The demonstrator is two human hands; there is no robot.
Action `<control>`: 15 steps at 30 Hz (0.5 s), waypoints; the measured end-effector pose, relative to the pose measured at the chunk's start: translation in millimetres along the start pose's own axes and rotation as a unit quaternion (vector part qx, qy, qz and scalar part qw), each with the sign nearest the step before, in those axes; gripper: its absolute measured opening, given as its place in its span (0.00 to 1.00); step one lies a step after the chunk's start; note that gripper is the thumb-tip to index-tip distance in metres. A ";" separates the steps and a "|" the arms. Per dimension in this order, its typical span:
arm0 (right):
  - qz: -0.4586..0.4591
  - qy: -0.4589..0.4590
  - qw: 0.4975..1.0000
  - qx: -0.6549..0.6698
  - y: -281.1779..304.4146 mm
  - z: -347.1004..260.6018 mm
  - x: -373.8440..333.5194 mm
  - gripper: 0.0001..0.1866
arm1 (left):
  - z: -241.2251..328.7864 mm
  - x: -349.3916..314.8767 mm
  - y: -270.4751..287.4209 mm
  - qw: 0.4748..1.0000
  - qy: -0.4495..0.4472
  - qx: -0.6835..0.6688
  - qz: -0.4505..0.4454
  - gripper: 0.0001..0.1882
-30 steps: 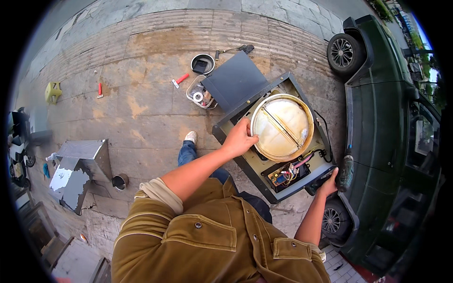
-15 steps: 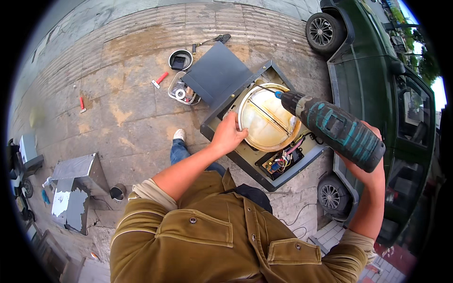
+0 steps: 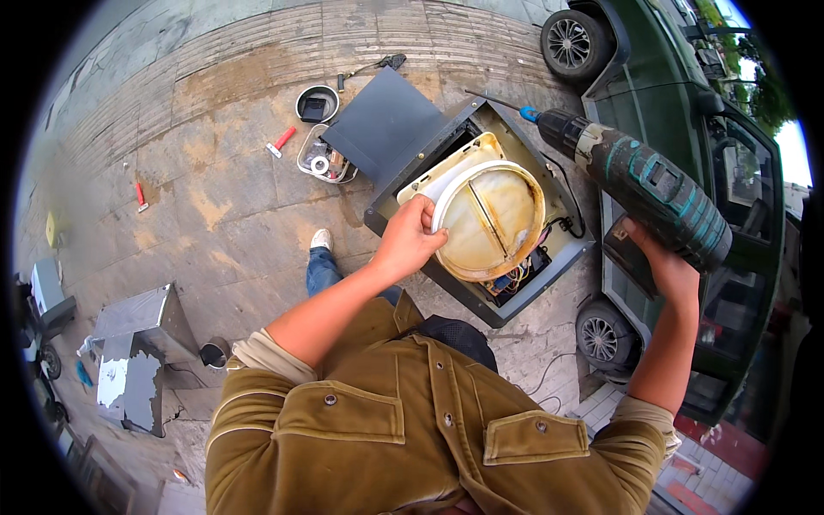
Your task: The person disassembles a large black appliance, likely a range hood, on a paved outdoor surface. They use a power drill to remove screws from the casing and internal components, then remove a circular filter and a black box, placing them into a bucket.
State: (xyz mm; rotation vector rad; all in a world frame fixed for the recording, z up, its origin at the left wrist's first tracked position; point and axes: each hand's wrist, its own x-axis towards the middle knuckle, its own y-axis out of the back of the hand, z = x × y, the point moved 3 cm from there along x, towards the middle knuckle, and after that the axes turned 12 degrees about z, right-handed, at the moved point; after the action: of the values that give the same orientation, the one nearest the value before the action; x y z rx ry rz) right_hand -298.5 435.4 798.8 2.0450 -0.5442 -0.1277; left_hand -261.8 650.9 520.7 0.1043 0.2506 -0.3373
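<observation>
My left hand (image 3: 412, 236) pinches the left rim of a round, off-white part (image 3: 496, 221), stained yellow-brown, with a bar across its middle. This part lies tilted over an opened dark grey metal housing (image 3: 397, 204). Beneath it a pale panel (image 3: 481, 151) shows in part. Coloured wires and a circuit board (image 3: 518, 280) sit in the near corner, partly covered. My right hand (image 3: 668, 268) is wrapped round the handle of a teal and black cordless drill (image 3: 657, 178). Its long thin bit (image 3: 492, 98) points left above the housing's far edge, apart from the round part.
A dark flat panel (image 3: 392, 124) leans out left of the housing. Beyond are a plastic tub of parts (image 3: 326, 163), a round bowl (image 3: 317, 104) and red-handled tools (image 3: 281, 142). A green vehicle (image 3: 652, 103) stands close on the right. A silver-grey box (image 3: 146, 322) lies left.
The drill has moved up and right, its bit drawn away from the round part. My left hand has lifted and shifted the round part, uncovering the pale panel.
</observation>
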 end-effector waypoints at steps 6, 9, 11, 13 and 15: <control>0.100 -0.060 0.982 0.145 21.4 44.0 -39.5 0.21 | 11.1 -18.3 55.6 0.997 0.029 -0.076 0.008 0.14; 0.119 -0.069 0.968 0.209 18.9 56.6 -60.8 0.27 | 25.4 -26.9 107.7 0.984 0.082 -0.155 0.031 0.16; 0.134 -0.047 0.978 0.153 8.4 59.0 -74.9 0.31 | 19.7 -30.6 168.0 0.982 0.113 -0.132 0.076 0.15; 0.129 -0.046 0.986 0.092 -16.6 41.5 -84.9 0.36 | 22.6 -31.1 227.1 0.978 0.123 -0.104 0.130 0.15; 0.104 -0.031 0.977 0.182 -38.3 15.8 -96.8 0.39 | 17.5 -20.1 282.9 0.974 0.112 -0.092 0.173 0.14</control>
State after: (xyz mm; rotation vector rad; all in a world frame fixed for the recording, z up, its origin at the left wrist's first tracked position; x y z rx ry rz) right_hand -377.4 480.3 745.7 2.3255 -0.8691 0.0382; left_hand -180.0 920.3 559.6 0.0027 0.4789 0.0476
